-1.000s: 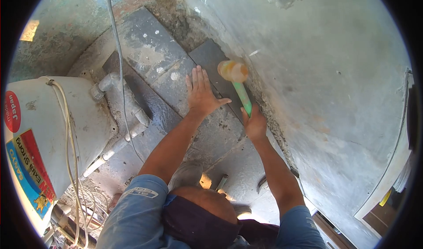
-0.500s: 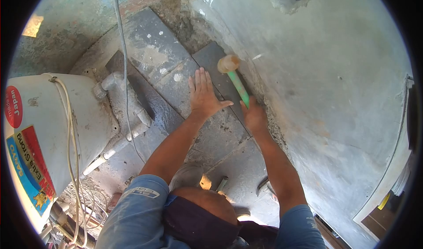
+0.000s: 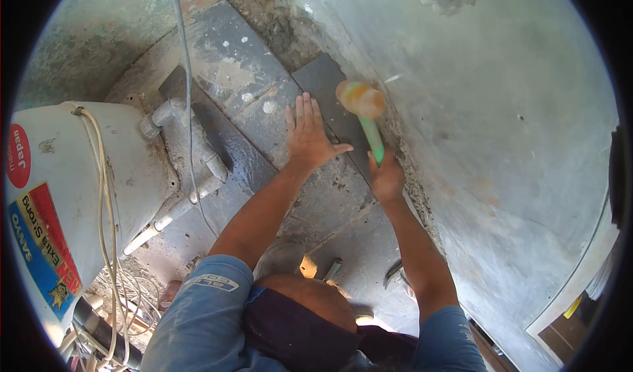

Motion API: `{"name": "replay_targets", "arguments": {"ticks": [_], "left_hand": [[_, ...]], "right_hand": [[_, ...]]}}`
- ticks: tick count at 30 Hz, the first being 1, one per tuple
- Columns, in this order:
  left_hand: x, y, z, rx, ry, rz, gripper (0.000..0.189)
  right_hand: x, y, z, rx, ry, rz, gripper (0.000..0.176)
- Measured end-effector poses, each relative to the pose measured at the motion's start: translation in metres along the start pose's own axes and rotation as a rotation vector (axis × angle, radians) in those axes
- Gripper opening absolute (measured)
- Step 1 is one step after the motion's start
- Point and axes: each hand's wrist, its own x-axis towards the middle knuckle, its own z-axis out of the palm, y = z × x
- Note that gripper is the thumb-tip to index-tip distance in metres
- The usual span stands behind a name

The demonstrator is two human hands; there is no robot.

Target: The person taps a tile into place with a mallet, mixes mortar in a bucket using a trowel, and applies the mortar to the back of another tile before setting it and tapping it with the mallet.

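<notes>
My right hand (image 3: 387, 176) is wrapped round the green handle of a mallet (image 3: 371, 139), whose yellowish-tan head is smeared by motion. The mallet head overlaps a narrow dark grey tile (image 3: 320, 79) that lies along the foot of the wall. My left hand (image 3: 308, 140) rests flat, fingers stretched out and thumb spread, over the larger grey tiles (image 3: 227, 46). Its thumb points toward the joint beside the narrow tile. White spots and dried mortar mark the larger tiles.
A grey plastered wall (image 3: 501, 121) rises on the right. At left stands a white tank (image 3: 99, 154) with stickers, an elbowed pipe (image 3: 178, 207) and cords. A grey cable (image 3: 188, 75) hangs across the tiles. Rough broken mortar (image 3: 273, 26) fills the far corner.
The mallet head has swung to the right and now looks blurred. My left hand stays flat on the tiles. The view has shifted slightly.
</notes>
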Motion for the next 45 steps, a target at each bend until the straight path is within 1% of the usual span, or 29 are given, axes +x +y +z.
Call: {"name": "replay_targets", "arguments": {"ticks": [2,4,8,10,11,13,14,16,17,19,20,22,25,26,28,29,31,32,34,35,37,38,40,41,43,44,45], "left_hand": [[0.0,0.004,0.001,-0.008,0.012,0.027,0.141],[0.001,0.003,0.001,0.007,0.028,0.015,0.141],[0.001,0.001,0.003,0.015,0.025,0.02,0.14],[0.001,0.002,0.004,0.016,0.066,0.035,0.141],[0.0,0.003,0.005,0.01,0.052,0.051,0.141],[0.0,0.002,0.006,0.027,0.076,0.044,0.134],[0.0,0.001,0.008,0.024,0.065,0.049,0.134],[0.002,-0.001,0.012,0.081,0.11,0.059,0.122],[0.0,-0.001,0.013,0.08,0.098,0.065,0.122],[0.0,0.002,0.011,0.065,0.135,0.071,0.115],[0.001,0.003,0.012,0.061,0.13,0.081,0.115],[0.001,0.003,0.014,0.1,0.138,0.07,0.114],[0.001,0.003,0.012,0.106,0.119,0.067,0.113],[-0.001,0.003,0.014,0.105,0.114,0.066,0.113],[0.001,0.004,0.011,0.124,0.101,0.058,0.114],[-0.002,0.003,0.012,0.127,0.091,0.057,0.114],[0.0,0.005,0.012,0.124,0.119,0.065,0.114],[-0.001,0.006,0.012,0.117,0.124,0.073,0.114],[0.0,0.005,0.014,0.128,0.199,0.076,0.114],[-0.003,0.004,0.018,0.127,0.186,0.075,0.114],[0.0,0.004,0.016,0.153,0.201,0.079,0.114],[-0.002,0.003,0.017,0.153,0.196,0.077,0.114],[0.0,0.004,0.016,0.152,0.199,0.074,0.114],[0.001,0.006,0.016,0.152,0.202,0.085,0.114],[0.0,0.005,0.016,0.148,0.199,0.066,0.114],[-0.002,0.004,0.018,0.15,0.187,0.065,0.114],[0.001,0.004,0.017,0.154,0.192,0.064,0.114]], "right_hand": [[-0.005,0.01,-0.003,-0.041,-0.028,0.034,0.037],[-0.004,0.012,-0.003,-0.034,0.003,0.012,0.037],[-0.032,0.032,0.007,0.025,0.014,-0.018,0.038],[-0.039,0.037,0.006,-0.094,-0.104,0.133,0.036],[-0.044,0.041,0.004,-0.1,-0.107,0.154,0.036],[-0.05,0.043,-0.003,0.0,-0.056,0.039,0.035],[-0.06,0.047,-0.004,-0.003,-0.063,0.05,0.035],[-0.082,0.053,-0.007,0.05,0.07,-0.066,0.035],[-0.092,0.057,-0.009,0.049,0.063,-0.054,0.035],[-0.108,0.062,-0.012,0.164,0.197,-0.046,0.035],[-0.113,0.066,-0.009,0.16,0.2,-0.036,0.035],[-0.117,0.071,0.0,0.051,-0.083,0.247,0.034],[-0.118,0.072,0.0,0.018,-0.108,0.221,0.035],[-0.122,0.072,-0.003,0.018,-0.113,0.223,0.035],[-0.127,0.072,-0.004,0.103,0.167,0.072,0.036],[-0.13,0.075,-0.001,0.105,0.16,0.077,0.036],[-0.125,0.085,0.001,-0.022,-0.101,0.221,0.037],[-0.127,0.09,-0.002,-0.029,-0.092,0.225,0.037],[-0.123,0.092,-0.007,-0.083,-0.065,0.182,0.039],[-0.13,0.092,-0.008,-0.084,-0.076,0.188,0.039],[-0.138,0.096,-0.005,0.011,0.106,0.089,0.04],[-0.139,0.096,-0.002,0.011,0.101,0.09,0.04],[-0.136,0.097,0.002,-0.096,-0.136,0.26,0.041],[-0.138,0.098,0.0,-0.095,-0.127,0.268,0.041],[-0.139,0.098,-0.004,-0.064,-0.018,0.158,0.042],[-0.145,0.099,-0.001,-0.062,-0.029,0.163,0.042],[-0.145,0.1,0.003,-0.04,0.03,0.146,0.042]]}}
